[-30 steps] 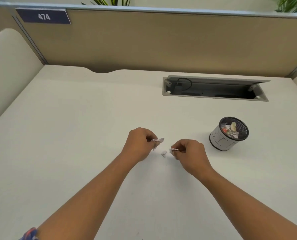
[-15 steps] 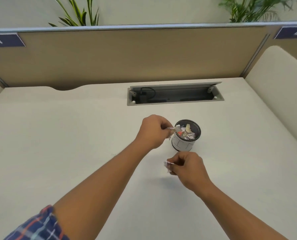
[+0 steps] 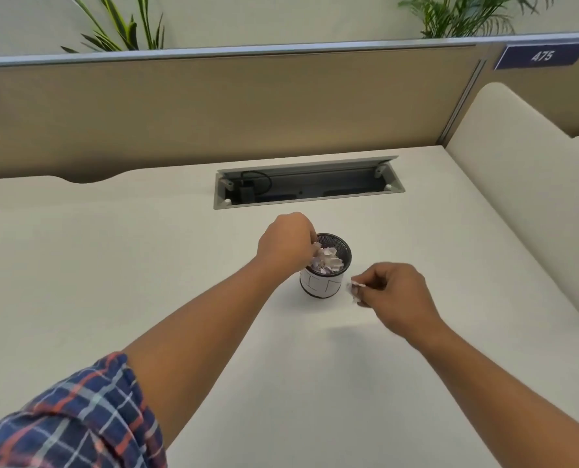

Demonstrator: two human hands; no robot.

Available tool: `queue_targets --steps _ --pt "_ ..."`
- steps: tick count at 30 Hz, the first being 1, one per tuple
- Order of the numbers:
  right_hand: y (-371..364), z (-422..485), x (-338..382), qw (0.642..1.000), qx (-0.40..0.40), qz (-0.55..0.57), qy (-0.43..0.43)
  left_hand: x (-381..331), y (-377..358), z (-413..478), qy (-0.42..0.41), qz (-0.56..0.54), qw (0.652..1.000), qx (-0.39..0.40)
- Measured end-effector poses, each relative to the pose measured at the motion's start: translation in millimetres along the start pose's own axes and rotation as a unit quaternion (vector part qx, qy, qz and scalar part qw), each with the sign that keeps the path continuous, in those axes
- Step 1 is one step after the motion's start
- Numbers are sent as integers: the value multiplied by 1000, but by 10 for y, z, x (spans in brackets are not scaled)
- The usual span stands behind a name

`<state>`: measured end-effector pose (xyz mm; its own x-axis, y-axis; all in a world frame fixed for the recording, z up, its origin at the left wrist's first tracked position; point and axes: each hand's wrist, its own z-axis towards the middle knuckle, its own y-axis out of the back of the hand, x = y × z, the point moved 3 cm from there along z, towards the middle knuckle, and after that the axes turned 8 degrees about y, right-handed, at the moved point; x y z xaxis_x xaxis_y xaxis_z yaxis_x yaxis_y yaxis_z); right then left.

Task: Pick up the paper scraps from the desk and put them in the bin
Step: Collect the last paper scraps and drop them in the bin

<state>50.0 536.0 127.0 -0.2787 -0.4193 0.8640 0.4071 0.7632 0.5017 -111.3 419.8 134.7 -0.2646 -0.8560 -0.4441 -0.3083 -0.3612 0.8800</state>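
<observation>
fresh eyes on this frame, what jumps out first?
The small mesh bin mid-desk, heaped with crumpled paper scraps, with the left hand right at its rim, fingers dipping toward the pile. Just right of the bin, the right hand pinches a small white scrap above the desk. Behind them an open cable tray is sunk into the desktop.

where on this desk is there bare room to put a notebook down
Bare desk runs wide left of the left hand, up to the divider. More lies right of the right hand, toward the side panel. It is crowded mid-desk: the bin, both hands, the scrap, and the cable tray behind.
</observation>
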Motion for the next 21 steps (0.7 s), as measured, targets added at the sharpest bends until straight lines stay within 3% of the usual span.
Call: queue_targets --steps 5,9,14,21 --pt "20 427 242 991 32 -99 84 155 74 -93 6 -62 998 -14" --pt "-185 712 416 961 75 -228 139 443 101 -297 35 -121 991 -47" --pt "-471 885 511 891 194 -387 138 883 40 -617 96 -165 981 -40" --pt "-442 1080 710 882 179 -418 122 1403 -95 -917 161 -211 963 -46"
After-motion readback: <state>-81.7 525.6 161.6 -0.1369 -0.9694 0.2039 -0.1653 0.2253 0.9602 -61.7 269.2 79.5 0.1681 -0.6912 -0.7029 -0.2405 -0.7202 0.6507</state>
